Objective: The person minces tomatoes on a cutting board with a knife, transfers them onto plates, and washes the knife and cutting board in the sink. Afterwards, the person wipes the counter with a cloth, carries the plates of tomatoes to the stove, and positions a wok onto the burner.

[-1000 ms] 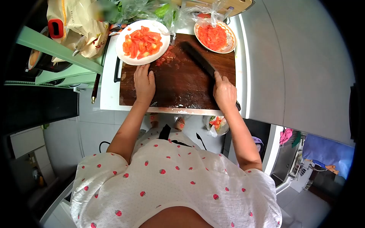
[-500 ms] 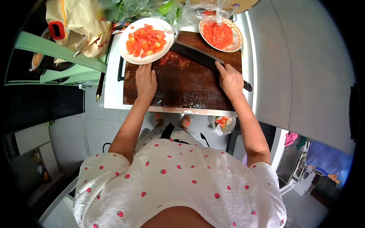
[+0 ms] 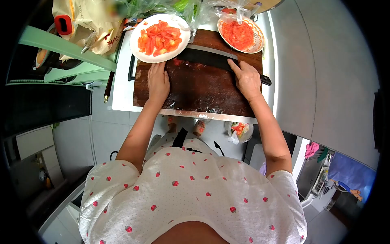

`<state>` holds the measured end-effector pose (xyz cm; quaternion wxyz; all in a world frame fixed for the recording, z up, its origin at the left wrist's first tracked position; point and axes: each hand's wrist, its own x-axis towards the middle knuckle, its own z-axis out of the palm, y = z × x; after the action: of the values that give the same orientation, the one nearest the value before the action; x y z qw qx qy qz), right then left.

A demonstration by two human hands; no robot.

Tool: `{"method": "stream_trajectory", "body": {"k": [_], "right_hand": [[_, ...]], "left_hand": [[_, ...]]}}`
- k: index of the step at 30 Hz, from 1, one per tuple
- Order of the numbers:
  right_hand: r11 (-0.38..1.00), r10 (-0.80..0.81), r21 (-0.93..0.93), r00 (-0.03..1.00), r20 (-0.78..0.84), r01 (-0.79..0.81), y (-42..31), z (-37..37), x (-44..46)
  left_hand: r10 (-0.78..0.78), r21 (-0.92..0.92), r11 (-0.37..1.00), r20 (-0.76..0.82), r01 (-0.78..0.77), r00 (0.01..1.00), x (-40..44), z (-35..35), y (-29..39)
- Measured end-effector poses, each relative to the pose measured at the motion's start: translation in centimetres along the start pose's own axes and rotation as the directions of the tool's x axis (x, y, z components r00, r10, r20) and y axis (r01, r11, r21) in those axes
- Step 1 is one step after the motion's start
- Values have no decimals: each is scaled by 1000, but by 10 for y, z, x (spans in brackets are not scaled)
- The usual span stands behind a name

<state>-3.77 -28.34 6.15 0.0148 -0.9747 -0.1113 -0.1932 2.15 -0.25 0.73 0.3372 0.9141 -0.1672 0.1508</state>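
My right hand is closed around the handle of a kitchen knife, with the index finger stretched along its wide dark blade. The blade lies low over the wet brown cutting board, pointing left. My left hand rests flat on the board's left part, fingers extended and holding nothing. Its fingertips reach the near rim of a white plate heaped with cut tomato pieces. At the board's far right, a patterned bowl holds finely cut tomato.
Clear plastic bags with greens lie behind the board. A beige bag stands at the far left beside a green shelf frame. Below the counter's front edge sits a bin of scraps. A grey panel is at right.
The knife has turned a little on the board, its tip end coming nearer to me. My left hand stays by the plate's near rim. The whole view has shifted slightly.
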Motion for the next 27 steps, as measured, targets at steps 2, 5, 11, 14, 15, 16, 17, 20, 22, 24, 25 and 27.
{"method": "stream_trajectory", "body": {"k": [2,5,11,14,15,16,17,20,22,24,25,27], "right_hand": [[999,-44,29,999,22,44,-3,1,-2],[989,-120,89,992,31,117,-8,1,-11],[982,30,185,999,42,-38,-18,-27,-37],[845,336,409,937,96,-345,-22,-36,-57],[773,401,510,913,70,-379,-22,-35,-62],[432,557,636,744,369,-639,-19,-40,-67],[14,558,600,504,659,-800,-24,-54,-64],[-390,460,600,417,784,-698,-30,-51,-77],[-529,381,558,409,829,-639,-35,-43,-82],[-530,371,563,423,827,-635,-42,-35,-85],[-529,372,563,422,827,-635,-44,-32,-86],[-554,367,544,402,839,-630,-48,-28,-86]], "left_hand": [[-30,-63,998,-26,28,999,-3,1,-4],[-74,-133,989,-44,68,996,-7,-3,-11],[-106,-142,985,-54,98,993,-11,-16,-10],[-95,-130,988,-81,84,992,-8,-7,-8],[-68,-117,991,-57,61,996,-5,-3,-6],[-37,-107,994,-29,34,999,-1,1,-2],[-3,-98,995,1,3,1000,2,5,3],[118,-224,968,24,-110,993,3,26,24],[171,-405,906,86,-122,982,1,33,41],[66,-446,893,-2,-60,998,-3,22,48],[12,-470,882,-40,-30,999,-5,20,48],[-131,-457,887,-110,67,985,-5,17,35]]}}
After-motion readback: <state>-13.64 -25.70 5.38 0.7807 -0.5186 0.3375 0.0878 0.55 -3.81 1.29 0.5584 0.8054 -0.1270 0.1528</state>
